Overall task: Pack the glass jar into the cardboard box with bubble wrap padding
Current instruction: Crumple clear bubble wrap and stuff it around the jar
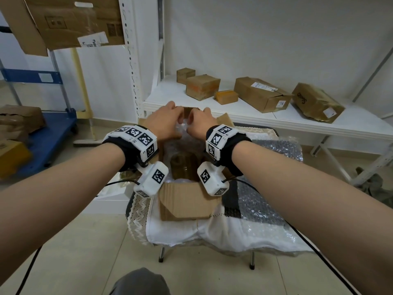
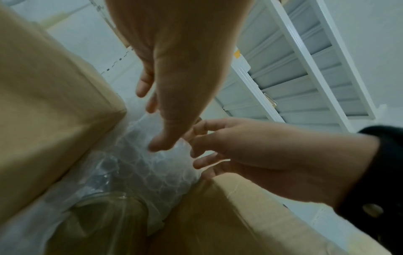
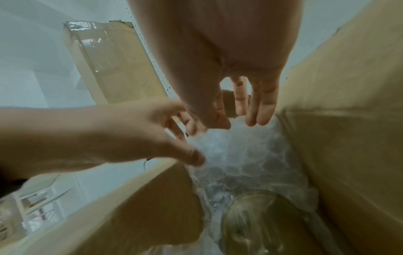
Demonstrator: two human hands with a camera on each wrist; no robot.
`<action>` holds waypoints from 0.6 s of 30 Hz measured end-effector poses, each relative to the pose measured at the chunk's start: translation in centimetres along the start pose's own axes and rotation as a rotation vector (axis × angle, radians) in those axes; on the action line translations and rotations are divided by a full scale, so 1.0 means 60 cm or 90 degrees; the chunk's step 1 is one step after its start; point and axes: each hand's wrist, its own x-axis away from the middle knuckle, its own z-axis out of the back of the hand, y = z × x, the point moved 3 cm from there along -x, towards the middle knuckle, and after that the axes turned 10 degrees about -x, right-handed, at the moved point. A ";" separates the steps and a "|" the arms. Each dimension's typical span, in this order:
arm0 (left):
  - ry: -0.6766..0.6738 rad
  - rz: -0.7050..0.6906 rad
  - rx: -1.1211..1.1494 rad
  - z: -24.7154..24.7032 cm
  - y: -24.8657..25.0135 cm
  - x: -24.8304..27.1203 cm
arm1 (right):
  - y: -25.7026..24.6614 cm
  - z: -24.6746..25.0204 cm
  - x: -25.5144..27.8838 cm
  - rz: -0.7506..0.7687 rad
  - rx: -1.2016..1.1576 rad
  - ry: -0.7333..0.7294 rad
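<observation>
Under my hands I see a small table [image 1: 251,261] on thin metal legs, draped with a white lace-edged cloth [image 1: 170,231]. The cardboard box [image 1: 187,201] sits directly on the cloth, right below both wrists, its near flap folded toward me. A sheet of bubble wrap [image 1: 261,201] lies flat on the cloth to the right of my right hand, spreading to the table's right edge. The table stands on a pale tiled floor [image 1: 85,241].

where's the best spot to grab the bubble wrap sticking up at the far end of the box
Probably pinch the bubble wrap by its loose top edge, coming from above. It stands free above the cardboard box at the far wall, beyond the glass jar, whereas lower down it is wedged.
</observation>
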 end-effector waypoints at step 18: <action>-0.351 0.002 -0.215 -0.055 -0.007 0.009 | 0.011 -0.046 0.000 0.024 0.246 -0.304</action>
